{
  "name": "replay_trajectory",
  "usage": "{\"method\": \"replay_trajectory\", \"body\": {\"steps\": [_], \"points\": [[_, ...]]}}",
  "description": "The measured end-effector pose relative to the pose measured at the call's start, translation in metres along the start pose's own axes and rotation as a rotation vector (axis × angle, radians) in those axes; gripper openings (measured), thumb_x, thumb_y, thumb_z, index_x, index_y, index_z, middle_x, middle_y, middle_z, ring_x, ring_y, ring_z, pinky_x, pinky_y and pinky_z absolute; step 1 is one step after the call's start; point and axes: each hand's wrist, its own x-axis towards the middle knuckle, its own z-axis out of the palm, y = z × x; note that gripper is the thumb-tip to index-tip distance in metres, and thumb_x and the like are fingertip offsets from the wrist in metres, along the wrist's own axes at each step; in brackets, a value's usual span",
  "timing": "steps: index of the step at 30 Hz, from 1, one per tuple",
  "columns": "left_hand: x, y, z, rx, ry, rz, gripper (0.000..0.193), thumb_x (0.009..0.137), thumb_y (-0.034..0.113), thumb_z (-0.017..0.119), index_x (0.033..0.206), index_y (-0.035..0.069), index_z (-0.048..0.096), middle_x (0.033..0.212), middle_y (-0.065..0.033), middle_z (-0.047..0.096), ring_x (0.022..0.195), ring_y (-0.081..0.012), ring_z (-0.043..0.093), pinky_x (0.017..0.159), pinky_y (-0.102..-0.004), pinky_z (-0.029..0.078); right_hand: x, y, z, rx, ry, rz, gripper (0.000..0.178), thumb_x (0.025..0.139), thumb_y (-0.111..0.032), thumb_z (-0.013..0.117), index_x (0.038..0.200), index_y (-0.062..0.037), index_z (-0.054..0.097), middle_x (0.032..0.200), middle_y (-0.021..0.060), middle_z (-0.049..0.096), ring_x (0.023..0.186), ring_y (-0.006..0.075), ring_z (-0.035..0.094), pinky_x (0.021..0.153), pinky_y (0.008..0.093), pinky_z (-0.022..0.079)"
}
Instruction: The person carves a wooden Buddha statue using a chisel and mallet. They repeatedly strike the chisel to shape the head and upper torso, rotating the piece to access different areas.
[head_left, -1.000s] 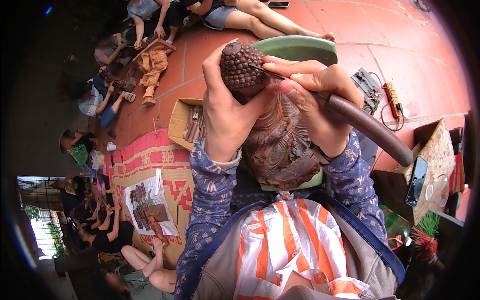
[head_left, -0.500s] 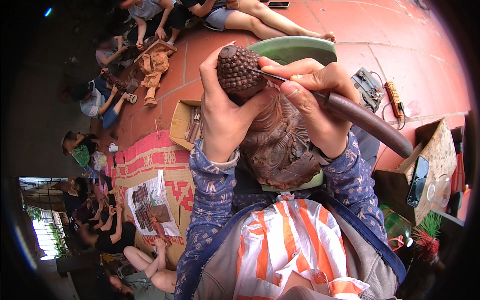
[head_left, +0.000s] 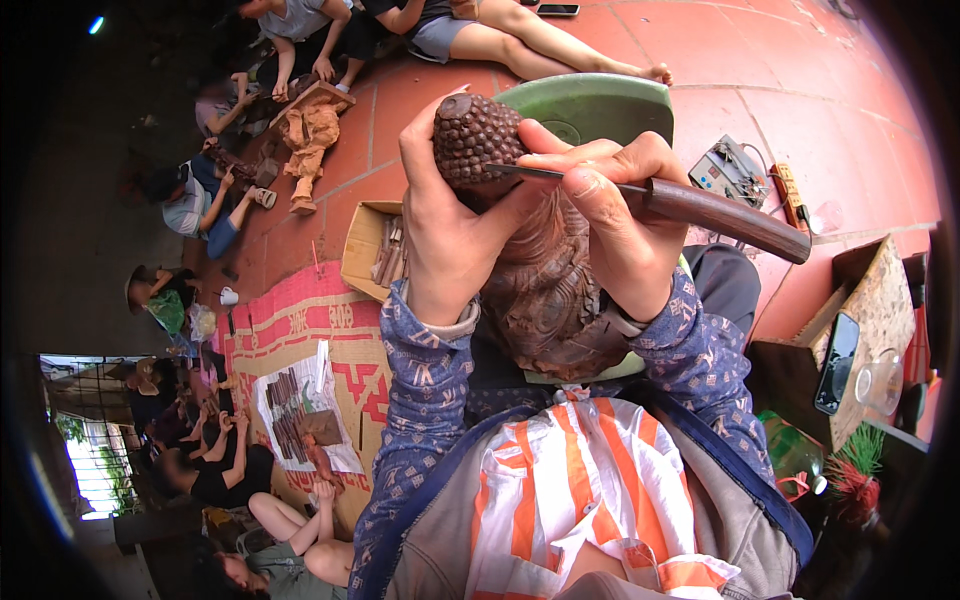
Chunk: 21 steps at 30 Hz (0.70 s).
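Note:
A dark brown carved wooden statue (head_left: 545, 290) rests upright on my lap, its knobbly rounded head (head_left: 475, 135) at the top. My left hand (head_left: 445, 225) wraps around the statue just below the head. My right hand (head_left: 620, 215) grips a carving chisel with a dark wooden handle (head_left: 725, 215). Its thin metal blade (head_left: 525, 172) lies against the side of the head. Both sleeves are blue and patterned.
A green stool (head_left: 600, 105) stands behind the statue on the red tiled floor. A cardboard box of tools (head_left: 375, 250) sits left of my left arm. A red woven mat (head_left: 300, 340) holds chisels on paper. Other people sit carving at the left and top. A wooden block with a phone (head_left: 840, 360) is at right.
The statue and both hands have shifted slightly up and left in view. The chisel blade stays against the head, its handle angled a little flatter.

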Motion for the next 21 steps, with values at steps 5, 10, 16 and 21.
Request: {"method": "replay_trajectory", "body": {"steps": [5, 10, 16, 21], "points": [[-0.001, 0.001, -0.001, -0.033, -0.008, -0.023, 0.077, 0.073, 0.017, 0.085, 0.133, 0.004, 0.038, 0.11, -0.013, 0.061, 0.098, -0.0229, 0.065, 0.085, -0.034, 0.053, 0.004, -0.003, 0.0, 0.028, 0.011, 0.026, 0.014, 0.09, 0.004, 0.063, 0.088, 0.0014, 0.05, 0.092, 0.0213, 0.069, 0.102, 0.0316, 0.067, 0.098, 0.0478, 0.051], [-0.003, -0.002, -0.001, -0.067, -0.007, -0.045, 0.077, 0.073, 0.016, 0.085, 0.133, 0.004, 0.038, 0.11, -0.0137, 0.061, 0.098, -0.0236, 0.065, 0.085, -0.0345, 0.053, 0.008, -0.015, 0.009, -0.01, 0.087, 0.069, 0.009, 0.09, 0.003, 0.064, 0.091, 0.0035, 0.055, 0.093, 0.0201, 0.069, 0.098, 0.0267, 0.069, 0.091, 0.0388, 0.055], [-0.002, -0.005, 0.0, -0.065, 0.004, -0.03, 0.078, 0.072, 0.018, 0.086, 0.132, 0.004, 0.038, 0.11, -0.0158, 0.062, 0.099, -0.0262, 0.066, 0.085, -0.0362, 0.053, 0.01, -0.016, 0.007, -0.306, 0.015, -0.105, 0.013, 0.085, 0.002, 0.071, 0.087, 0.0028, 0.058, 0.092, 0.0196, 0.071, 0.091, 0.024, 0.071, 0.08, 0.0317, 0.056], [-0.003, -0.006, 0.0, -0.089, 0.005, -0.031, 0.078, 0.073, 0.019, 0.085, 0.132, 0.005, 0.038, 0.109, -0.016, 0.063, 0.098, -0.0264, 0.066, 0.084, -0.0364, 0.053, 0.011, -0.013, 0.008, -0.46, -0.016, -0.224, 0.019, 0.079, 0.003, 0.076, 0.082, 0.0022, 0.058, 0.091, 0.0196, 0.072, 0.086, 0.0244, 0.073, 0.073, 0.0301, 0.057]]}}
